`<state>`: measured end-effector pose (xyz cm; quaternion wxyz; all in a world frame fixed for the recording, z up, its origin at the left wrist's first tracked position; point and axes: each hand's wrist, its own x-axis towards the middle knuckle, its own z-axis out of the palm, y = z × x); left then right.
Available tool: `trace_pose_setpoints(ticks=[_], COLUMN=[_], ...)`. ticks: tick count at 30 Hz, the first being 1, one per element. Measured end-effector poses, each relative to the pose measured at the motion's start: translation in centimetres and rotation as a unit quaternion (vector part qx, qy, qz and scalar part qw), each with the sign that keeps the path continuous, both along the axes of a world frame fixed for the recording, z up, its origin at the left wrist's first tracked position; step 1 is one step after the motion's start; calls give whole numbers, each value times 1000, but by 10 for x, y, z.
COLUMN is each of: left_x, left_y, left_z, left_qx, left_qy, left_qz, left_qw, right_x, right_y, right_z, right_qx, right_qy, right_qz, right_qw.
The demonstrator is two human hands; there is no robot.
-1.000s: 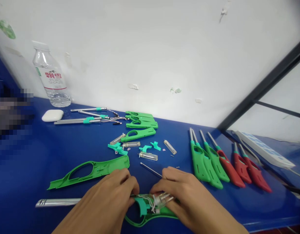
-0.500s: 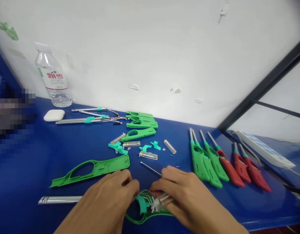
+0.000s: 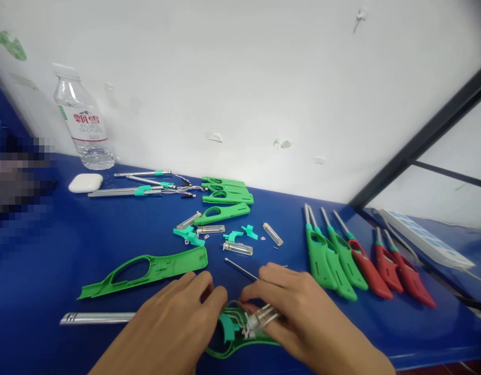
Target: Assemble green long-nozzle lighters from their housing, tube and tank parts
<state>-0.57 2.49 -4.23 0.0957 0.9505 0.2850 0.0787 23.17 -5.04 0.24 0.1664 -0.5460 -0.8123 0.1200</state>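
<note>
Both hands are at a green half shell (image 3: 234, 350) at the front of the table. It carries a teal trigger piece (image 3: 226, 328), thin wires and a clear fuel tank (image 3: 261, 319). My left hand (image 3: 177, 317) is closed over the shell's left part, its fingertips by the wires; a silver tube (image 3: 97, 318) sticks out to its left. My right hand (image 3: 293, 307) has its fingers closed around the clear tank, at the shell's right part. Another green half shell (image 3: 170, 264) lies open side up beyond my left hand. Behind my right hand is a thin metal rod (image 3: 241, 268).
Clear tanks (image 3: 238, 248), teal pieces (image 3: 233, 236) and green shells (image 3: 226, 212) lie mid-table. Tube assemblies (image 3: 125, 191), a white case (image 3: 86, 183) and a bottle (image 3: 86, 122) stand back left. Green lighters (image 3: 320, 260), red lighters (image 3: 371, 268) and a power strip (image 3: 428, 239) are right.
My left hand has shifted slightly right and its thumb is nearer the wires. The clear tank has tilted a little in my right fingers.
</note>
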Motion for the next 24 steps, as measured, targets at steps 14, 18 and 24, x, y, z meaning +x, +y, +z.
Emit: trace_pose_setpoints(ticks=[14,18,24], left_x=[8,16,21], left_y=[-4,1,8], left_z=[8,10,8], left_qx=[151,68,37], left_qy=[-134,-169,-195], left_qz=[-11,-29,-32], left_qw=[979,983,980], right_x=[2,1,3], right_y=[0,2,-2], right_z=[0,0,0], right_qx=[-6,5,-31], right_qy=[19,20,53], right_qz=[-5,-4,-46], right_qw=[1000,1000,997])
